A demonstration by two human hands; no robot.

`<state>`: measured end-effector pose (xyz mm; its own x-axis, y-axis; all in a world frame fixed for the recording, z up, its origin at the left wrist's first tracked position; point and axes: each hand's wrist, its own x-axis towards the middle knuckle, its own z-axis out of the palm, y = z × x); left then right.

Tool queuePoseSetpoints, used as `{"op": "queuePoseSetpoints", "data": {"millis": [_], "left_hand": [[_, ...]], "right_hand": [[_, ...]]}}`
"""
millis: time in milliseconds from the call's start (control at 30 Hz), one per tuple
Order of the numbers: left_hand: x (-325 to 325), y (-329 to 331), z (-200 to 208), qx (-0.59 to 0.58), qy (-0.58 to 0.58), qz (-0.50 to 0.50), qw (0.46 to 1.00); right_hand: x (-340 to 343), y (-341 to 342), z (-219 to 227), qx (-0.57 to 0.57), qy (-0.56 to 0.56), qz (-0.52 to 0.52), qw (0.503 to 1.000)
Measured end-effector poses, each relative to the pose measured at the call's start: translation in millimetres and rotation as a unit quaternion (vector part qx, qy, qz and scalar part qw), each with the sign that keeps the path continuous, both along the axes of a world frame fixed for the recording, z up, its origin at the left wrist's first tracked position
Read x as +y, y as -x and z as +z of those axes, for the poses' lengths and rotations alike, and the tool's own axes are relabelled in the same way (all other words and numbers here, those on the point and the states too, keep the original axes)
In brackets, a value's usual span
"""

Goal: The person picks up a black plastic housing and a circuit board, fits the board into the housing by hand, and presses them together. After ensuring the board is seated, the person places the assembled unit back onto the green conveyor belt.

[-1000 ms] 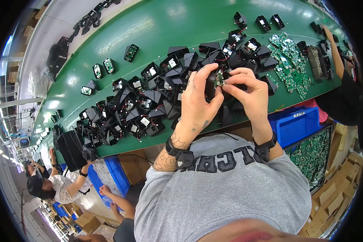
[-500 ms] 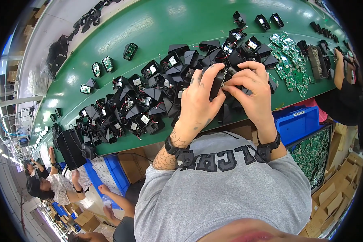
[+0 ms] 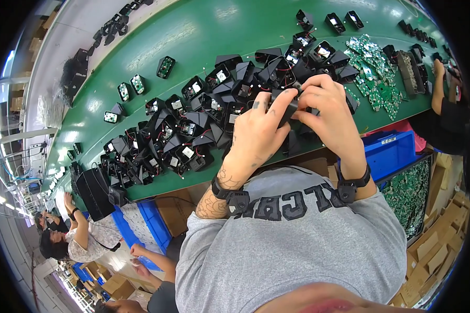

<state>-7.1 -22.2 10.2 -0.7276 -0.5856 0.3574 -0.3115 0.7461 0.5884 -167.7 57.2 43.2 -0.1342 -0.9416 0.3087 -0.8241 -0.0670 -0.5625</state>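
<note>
Black plastic housing [image 3: 289, 106] sits pinched between both hands, raised just above the green surface [image 3: 193, 36], near its front edge. Head view only: left hand [image 3: 258, 130] is closed around the housing's left side, thumb up along the edge, fingers curled. Right hand [image 3: 331, 112] is closed on the right side, fingertips pressing over the top. What goes on inside the part is hidden by the fingers.

A pile of similar black housings [image 3: 183, 141] with small boards and red wires is spread on the surface just left of and behind the hands. A heap of green circuit boards [image 3: 378, 78] lies to the right, near the hands but apart. A blue bin [image 3: 394, 156] sits below the surface edge on the right. Another person's arm [image 3: 437, 83] works at the far right; more people sit low on the left.

Judgement: to do this well, keep the left grip steady as the anchor, let the right fingertips do the pressing or seating, keep the part square, avoid trapping the thin wires, and hold it clear of the pile.
</note>
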Motion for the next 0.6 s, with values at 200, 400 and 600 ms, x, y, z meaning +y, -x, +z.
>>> {"op": "queuePoseSetpoints", "data": {"millis": [200, 400, 600], "left_hand": [[-3, -3, -1, 0.012, -0.048, -0.006, 0.999], [-1, -8, -8, 0.068, -0.150, 0.007, 0.986], [6, -11, -5, 0.130, -0.456, -0.010, 0.880]], "right_hand": [[-7, -3, -12, -0.091, 0.009, 0.026, 0.995], [-10, -5, -23, -0.352, -0.090, -0.011, 0.932], [-16, 2, -29, -0.476, -0.130, 0.011, 0.870]]}}
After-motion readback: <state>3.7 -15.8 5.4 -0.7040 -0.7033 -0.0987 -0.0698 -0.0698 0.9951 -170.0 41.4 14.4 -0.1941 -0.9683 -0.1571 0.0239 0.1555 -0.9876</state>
